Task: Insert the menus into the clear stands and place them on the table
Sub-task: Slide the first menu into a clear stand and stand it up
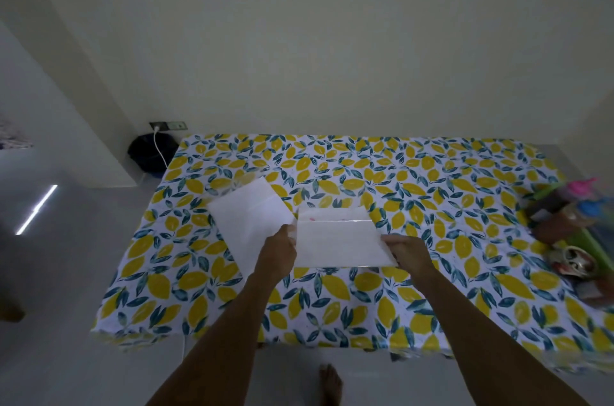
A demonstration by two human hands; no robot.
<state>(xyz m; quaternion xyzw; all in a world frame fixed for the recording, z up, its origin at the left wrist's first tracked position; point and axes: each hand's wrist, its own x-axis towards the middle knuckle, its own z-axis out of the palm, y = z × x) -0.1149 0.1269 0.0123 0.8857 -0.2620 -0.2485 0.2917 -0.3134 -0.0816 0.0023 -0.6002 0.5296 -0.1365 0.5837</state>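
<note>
A clear stand with a white menu sheet inside it is held just above the table, which wears a lemon-print cloth. My left hand pinches the stand's left edge and my right hand grips its right lower corner. To the left, a second white menu sheet lies flat on the cloth, partly over another clear stand whose far edge shows beyond it.
A cluster of coloured bottles, cups and a green tray crowds the table's right edge. A black bag with a white cable sits on the floor by the wall socket at the far left. My bare foot is below the table's near edge.
</note>
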